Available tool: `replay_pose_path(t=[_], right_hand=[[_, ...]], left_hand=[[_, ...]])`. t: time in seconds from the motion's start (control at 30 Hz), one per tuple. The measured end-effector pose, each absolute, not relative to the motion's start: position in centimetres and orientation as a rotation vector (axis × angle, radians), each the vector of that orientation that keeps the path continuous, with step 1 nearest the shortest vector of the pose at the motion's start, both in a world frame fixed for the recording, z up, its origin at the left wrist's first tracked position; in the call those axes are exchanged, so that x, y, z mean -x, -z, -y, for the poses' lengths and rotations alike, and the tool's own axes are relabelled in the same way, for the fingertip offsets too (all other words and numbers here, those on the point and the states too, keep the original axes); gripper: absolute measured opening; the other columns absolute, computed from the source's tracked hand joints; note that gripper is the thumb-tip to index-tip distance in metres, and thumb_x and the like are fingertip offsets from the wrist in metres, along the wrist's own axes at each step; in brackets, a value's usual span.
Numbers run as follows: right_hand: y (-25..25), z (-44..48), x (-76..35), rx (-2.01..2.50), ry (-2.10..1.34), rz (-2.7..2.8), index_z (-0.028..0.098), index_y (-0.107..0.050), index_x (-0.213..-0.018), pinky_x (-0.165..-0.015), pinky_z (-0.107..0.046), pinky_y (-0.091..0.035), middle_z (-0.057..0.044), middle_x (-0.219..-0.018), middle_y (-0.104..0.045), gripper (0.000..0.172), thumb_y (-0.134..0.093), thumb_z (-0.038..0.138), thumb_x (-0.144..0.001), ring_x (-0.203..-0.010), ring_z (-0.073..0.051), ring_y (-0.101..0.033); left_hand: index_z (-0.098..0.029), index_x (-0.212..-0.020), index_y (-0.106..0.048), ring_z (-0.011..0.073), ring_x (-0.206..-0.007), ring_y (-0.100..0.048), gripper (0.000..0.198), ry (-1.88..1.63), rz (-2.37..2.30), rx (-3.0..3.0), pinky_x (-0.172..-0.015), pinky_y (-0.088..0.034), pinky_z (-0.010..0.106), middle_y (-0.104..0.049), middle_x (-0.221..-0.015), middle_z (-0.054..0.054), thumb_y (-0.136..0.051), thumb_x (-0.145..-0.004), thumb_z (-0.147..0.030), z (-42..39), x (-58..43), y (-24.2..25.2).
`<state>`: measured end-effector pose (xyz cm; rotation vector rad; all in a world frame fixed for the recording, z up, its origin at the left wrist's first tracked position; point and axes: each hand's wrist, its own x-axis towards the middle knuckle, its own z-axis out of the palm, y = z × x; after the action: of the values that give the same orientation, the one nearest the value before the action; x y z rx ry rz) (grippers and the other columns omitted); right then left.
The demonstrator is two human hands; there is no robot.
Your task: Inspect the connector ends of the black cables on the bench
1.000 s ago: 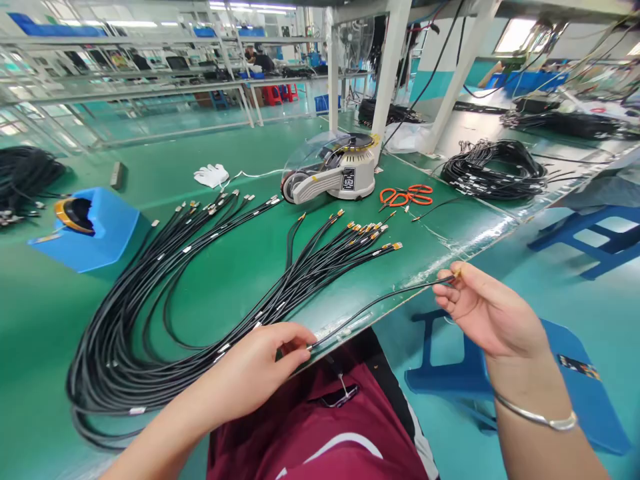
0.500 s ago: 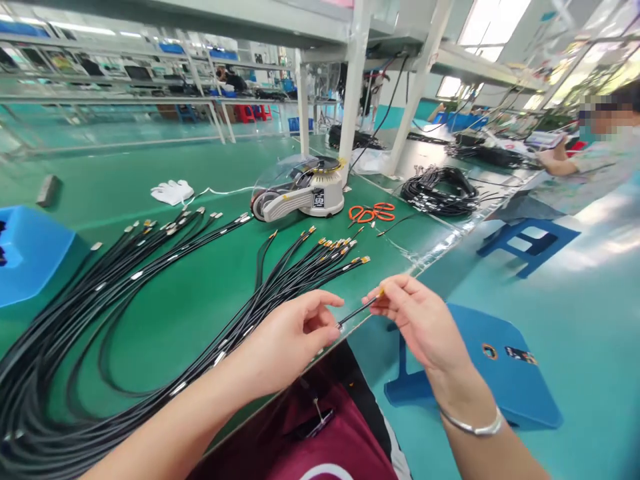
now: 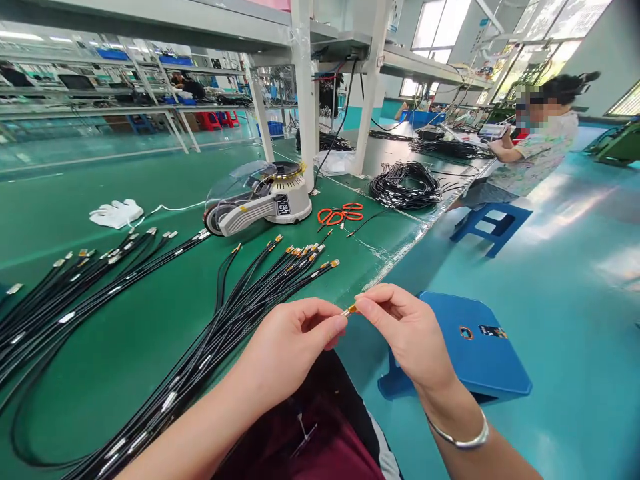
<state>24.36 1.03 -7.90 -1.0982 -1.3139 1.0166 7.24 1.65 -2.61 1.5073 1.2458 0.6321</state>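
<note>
Over the table's front edge, my left hand (image 3: 295, 337) and my right hand (image 3: 407, 333) meet at a cable end (image 3: 347, 312). Thumb and forefinger of the left pinch its silvery part. The right pinches its tip, where yellow-orange tape shows. The rest of this cable is hidden by my fingers. Beyond my left forearm lies a bundle of black cables (image 3: 235, 303), with white labels and yellow-taped metal ends fanned out on the green mat. A second run of cables (image 3: 113, 290) extends along the left, with similar ends.
A tape dispenser (image 3: 287, 203) stands behind the bundles, with orange-handled scissors (image 3: 340, 215) to its right. A white glove (image 3: 117, 213) lies at left, and a coil of black cables (image 3: 405, 185) farther back. A blue stool (image 3: 475, 353) stands at right. Beyond, a person (image 3: 540, 143) sits.
My left hand's fingers have closed onto the cable end, and both hands have come together. Earlier, a length of black cable showed between them. The view has swung to the right.
</note>
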Motion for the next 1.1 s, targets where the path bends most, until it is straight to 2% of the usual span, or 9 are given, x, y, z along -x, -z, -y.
replay_pose_path(t=[0.13,0.83,1.1], right_hand=[[8.2,-1.1,-24.5,1.098,-1.022,1.334,0.022,-0.067,-0.079,-0.074,-0.027,-0.048,-0.001,-0.081,-0.065,0.014,-0.067,0.035,-0.083,-0.077,-0.015,-0.058],[7.6,-0.9,-24.3,1.193,-1.076,1.329,0.019,-0.066,-0.077,-0.071,-0.027,-0.048,-0.001,-0.076,-0.066,0.019,-0.065,0.037,-0.083,-0.072,-0.015,-0.059],[7.4,-0.9,-24.2,1.148,-1.116,1.353,0.019,-0.067,-0.077,-0.069,-0.026,-0.048,0.0,-0.076,-0.066,0.017,-0.068,0.035,-0.081,-0.072,-0.014,-0.059]], left_hand=[[-0.019,-0.076,-0.068,0.0117,-0.062,-0.051,0.022,-0.633,-1.304,-1.513,-0.06,-0.041,0.021,-0.061,-0.065,-0.003,-0.059,-0.081,-0.038,-1.3,-7.3,2.7],[-0.023,-0.078,-0.065,0.0147,-0.063,-0.055,0.023,-0.656,-1.444,-1.869,-0.059,-0.039,0.025,-0.066,-0.069,-0.003,-0.048,-0.088,-0.037,-0.8,-8.1,3.6],[-0.021,-0.077,-0.067,0.0145,-0.065,-0.056,0.024,-0.67,-1.35,-1.64,-0.062,-0.043,0.023,-0.065,-0.068,-0.002,-0.054,-0.084,-0.039,-0.9,-7.5,3.6]])
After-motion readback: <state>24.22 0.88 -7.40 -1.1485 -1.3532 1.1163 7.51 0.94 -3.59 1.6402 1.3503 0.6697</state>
